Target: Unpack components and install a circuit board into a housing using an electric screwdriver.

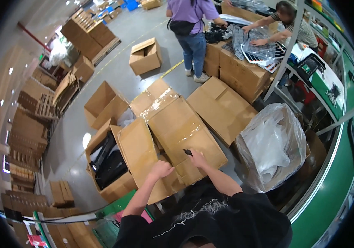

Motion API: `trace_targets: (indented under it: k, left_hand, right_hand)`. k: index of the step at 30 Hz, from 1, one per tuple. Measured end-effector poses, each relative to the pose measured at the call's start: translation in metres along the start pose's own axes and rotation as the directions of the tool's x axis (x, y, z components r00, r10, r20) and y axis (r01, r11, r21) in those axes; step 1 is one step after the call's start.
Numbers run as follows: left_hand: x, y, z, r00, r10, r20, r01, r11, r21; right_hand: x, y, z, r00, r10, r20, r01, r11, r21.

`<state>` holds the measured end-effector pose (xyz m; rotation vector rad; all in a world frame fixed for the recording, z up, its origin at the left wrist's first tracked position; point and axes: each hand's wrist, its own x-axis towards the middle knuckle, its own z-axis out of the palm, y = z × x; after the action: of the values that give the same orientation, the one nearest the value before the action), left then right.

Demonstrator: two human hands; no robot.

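Observation:
In front of me lies a large brown cardboard box [181, 136], with strips of clear, shiny tape across its panels. A narrow gap separates its right panel from the left flap [137, 142]. My left hand [161, 169] is closed at the inner edge of that flap, its fingers curled over the gap. On the right panel, near its front part, rests my right hand [197, 158]. It is closed around a small black tool [188, 152], whose far end points up and left; its exact kind is too small to make out.
An open carton with black parts [106, 161] stands left. To the right is a plastic-lined box of white foam wrap [268, 144]. Ahead, two people work at stacked cartons [243, 74]; another carton [145, 58] sits on the floor. A green workbench [330, 206] borders the right.

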<state>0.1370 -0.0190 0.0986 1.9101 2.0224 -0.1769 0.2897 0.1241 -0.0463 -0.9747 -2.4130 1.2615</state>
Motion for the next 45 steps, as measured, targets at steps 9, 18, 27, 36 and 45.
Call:
trace_targets:
  k: [9,18,27,36,45]
  left_hand:
    - [0.023,0.017,0.088,0.934,-0.191,0.303,0.045,0.901,0.431]
    - [0.011,-0.007,0.048,0.959,-0.001,0.285,-0.046,0.986,0.159]
    - [-0.020,0.005,0.032,0.989,0.083,-0.124,-0.093,0.993,-0.077]
    - [-0.030,0.002,0.021,0.993,0.050,-0.104,-0.075,0.964,-0.257]
    - [-0.034,-0.005,0.024,0.974,0.054,-0.220,-0.116,0.953,-0.278]
  right_hand:
    - [-0.030,-0.016,-0.023,0.994,0.090,0.062,-0.109,0.895,0.433]
    - [-0.131,-0.031,-0.011,0.653,0.087,0.752,-0.501,0.795,0.343]
    - [-0.143,-0.027,0.032,0.610,0.168,0.774,-0.688,0.598,0.412]
    - [-0.151,-0.050,0.028,0.563,0.363,0.742,-0.824,0.177,0.539]
    - [-0.148,-0.044,0.012,0.481,0.397,0.782,-0.877,0.206,0.434]
